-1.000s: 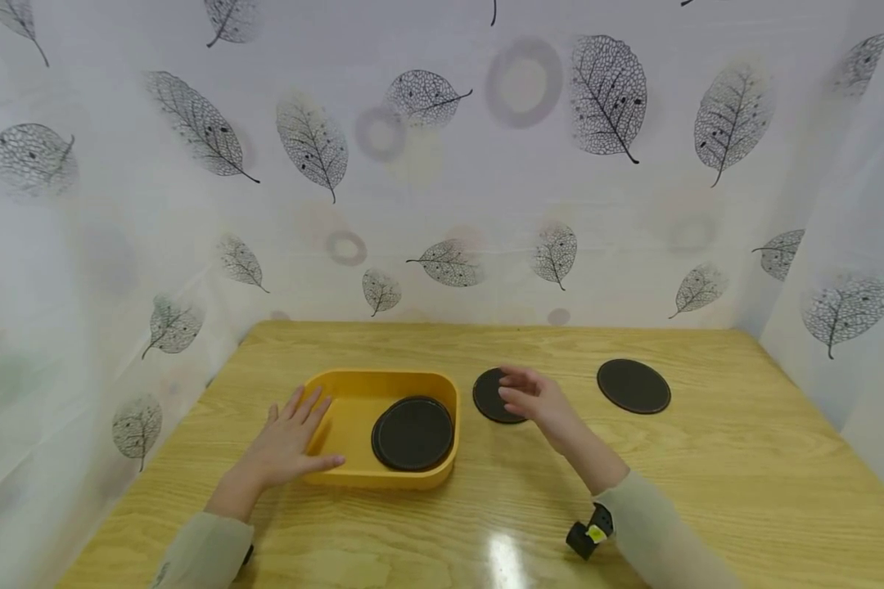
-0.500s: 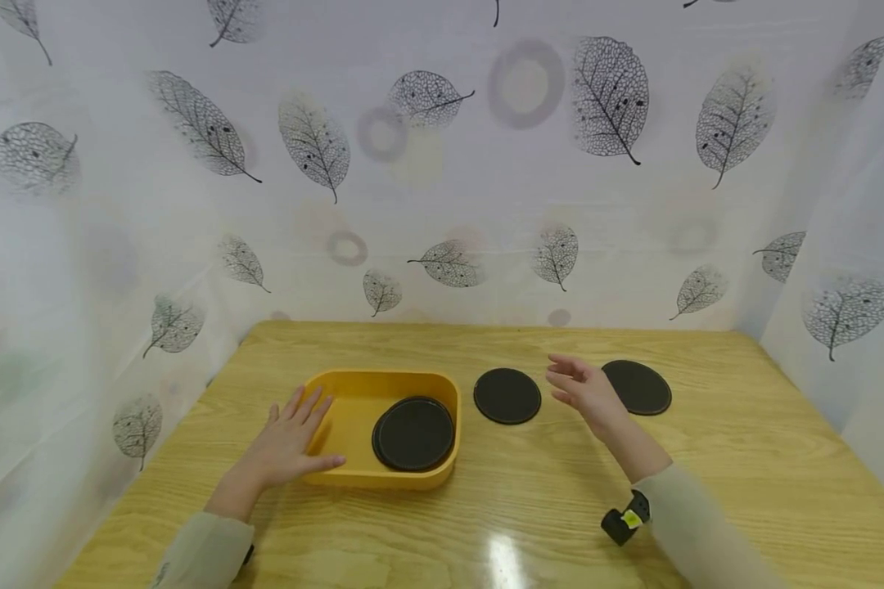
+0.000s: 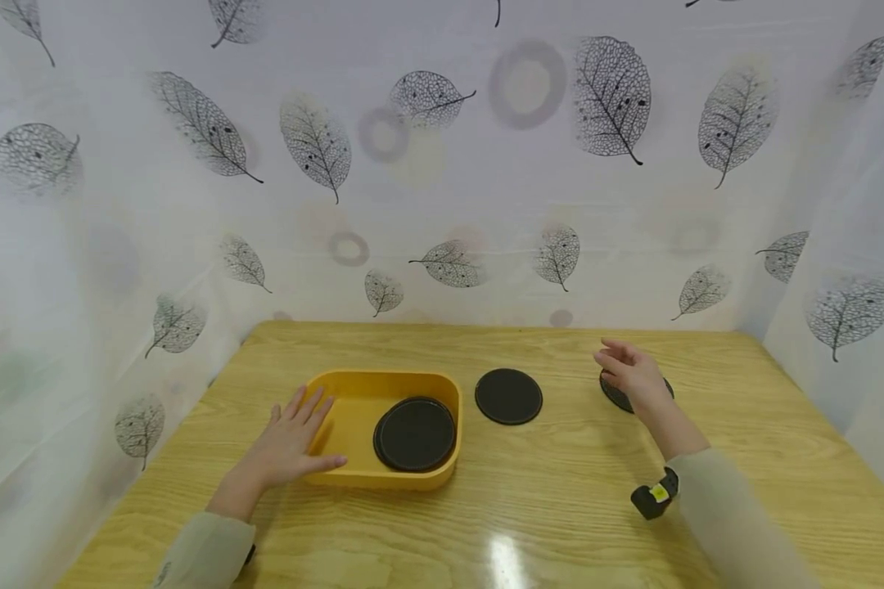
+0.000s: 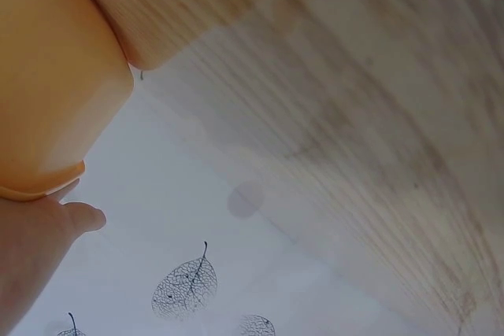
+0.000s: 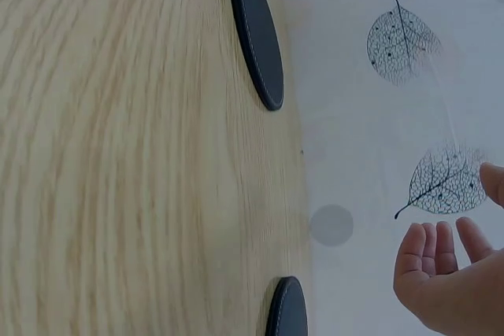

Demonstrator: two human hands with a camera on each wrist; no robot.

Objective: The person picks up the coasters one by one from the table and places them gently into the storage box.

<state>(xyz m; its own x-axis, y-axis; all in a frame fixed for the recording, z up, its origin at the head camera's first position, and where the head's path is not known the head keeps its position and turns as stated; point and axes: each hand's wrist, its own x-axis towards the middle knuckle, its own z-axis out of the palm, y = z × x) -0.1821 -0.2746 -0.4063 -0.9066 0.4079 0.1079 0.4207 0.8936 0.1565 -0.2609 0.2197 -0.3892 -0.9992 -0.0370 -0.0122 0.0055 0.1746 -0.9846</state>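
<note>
My left hand [image 3: 283, 442] lies with spread, straight fingers over the left rim of a yellow rectangular bin [image 3: 339, 484]. Inside the bin, toward its right end, black round coasters [image 3: 416, 435] with stitched edges are stacked, one slightly offset. My right hand [image 3: 637, 380] hovers above another black round coaster [image 3: 619, 399] at the right, hiding part of it; the fingers are loosely bent and hold nothing. In the right wrist view, the relaxed fingers [image 5: 445, 249] stay apart from the coasters. The left wrist view shows the bin's outer wall [image 4: 63, 60] beside the hand.
Between the bin and my right hand, one more black round coaster [image 3: 508, 396] lies flat on the wooden table [image 3: 545, 491]. A white curtain [image 3: 457, 180] with a leaf print hangs behind the table and along both sides.
My right hand has moved rightward, from over the middle coaster to over the far right one. The left hand and the bin have stayed put.
</note>
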